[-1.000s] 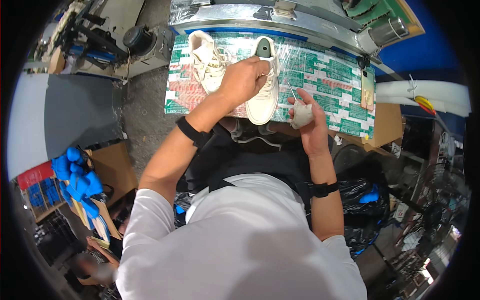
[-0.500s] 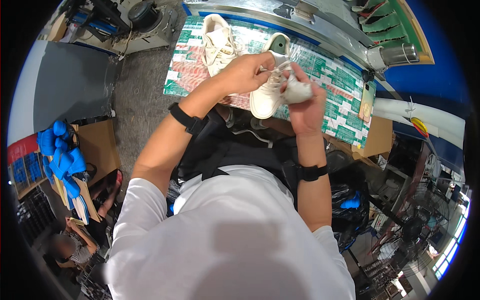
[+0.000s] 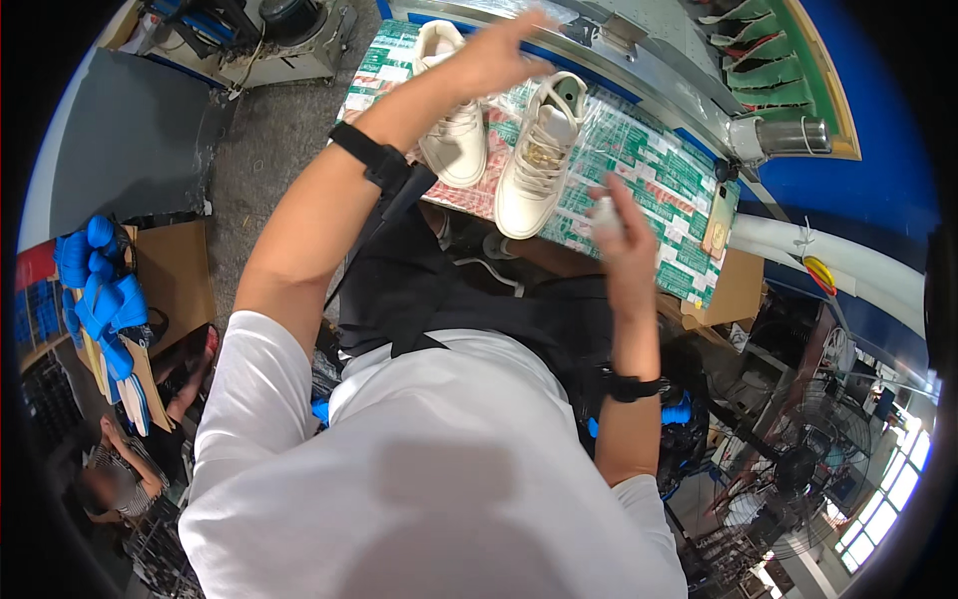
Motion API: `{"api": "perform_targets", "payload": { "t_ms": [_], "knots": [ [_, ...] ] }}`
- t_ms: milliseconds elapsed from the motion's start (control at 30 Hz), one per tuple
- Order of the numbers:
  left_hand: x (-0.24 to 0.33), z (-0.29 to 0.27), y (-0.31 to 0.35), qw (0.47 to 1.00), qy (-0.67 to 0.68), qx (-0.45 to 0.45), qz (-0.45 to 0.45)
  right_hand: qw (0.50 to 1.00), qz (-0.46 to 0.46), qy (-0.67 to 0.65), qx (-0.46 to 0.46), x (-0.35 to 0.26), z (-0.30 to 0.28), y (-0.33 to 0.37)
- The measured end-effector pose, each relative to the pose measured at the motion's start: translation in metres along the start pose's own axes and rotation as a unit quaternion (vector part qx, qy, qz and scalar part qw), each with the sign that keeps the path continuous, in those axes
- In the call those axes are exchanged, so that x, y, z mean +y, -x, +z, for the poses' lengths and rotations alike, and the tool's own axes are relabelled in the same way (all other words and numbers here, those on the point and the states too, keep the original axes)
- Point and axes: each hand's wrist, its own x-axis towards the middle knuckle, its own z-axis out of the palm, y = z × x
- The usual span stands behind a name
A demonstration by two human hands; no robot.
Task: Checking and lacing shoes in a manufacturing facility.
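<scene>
Two cream lace-up sneakers stand side by side, toes toward me: the left sneaker (image 3: 454,150) and the right sneaker (image 3: 536,160). My left hand (image 3: 496,58) reaches over the heel end of the left sneaker toward the far rail, thumb and fingers apart with nothing visible in them. Its forearm covers part of that sneaker. Off to the right of the right sneaker, my right hand (image 3: 629,240) is closed around a small white wad (image 3: 606,218), perhaps cloth or paper. Motion blurs both hands, and the fingers hide most of the wad.
The sneakers rest on a work surface (image 3: 654,215) covered in green, white and red printed tape. Behind it runs a metal rail (image 3: 659,75) with a cylinder (image 3: 793,136) at right. A phone-like object (image 3: 717,228) lies on the right edge. A seated person (image 3: 125,464) is at lower left.
Both hands have left the right sneaker's laces. My left hand moved up and away toward the rail; my right hand moved right and nearer me with the white wad.
</scene>
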Motion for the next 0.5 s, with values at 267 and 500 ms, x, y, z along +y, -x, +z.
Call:
{"api": "perform_targets", "payload": {
  "t_ms": [267, 500],
  "knots": [
    [-0.008, 0.027, -0.004, 0.978, -0.061, -0.199, 0.002, 0.857, -0.249, 0.447, -0.056, 0.002, 0.050, -0.039],
    [0.000, 0.024, -0.005, 0.974, -0.099, -0.206, -0.007, 0.908, -0.155, 0.382, -0.077, -0.014, 0.052, -0.038]
  ]
}}
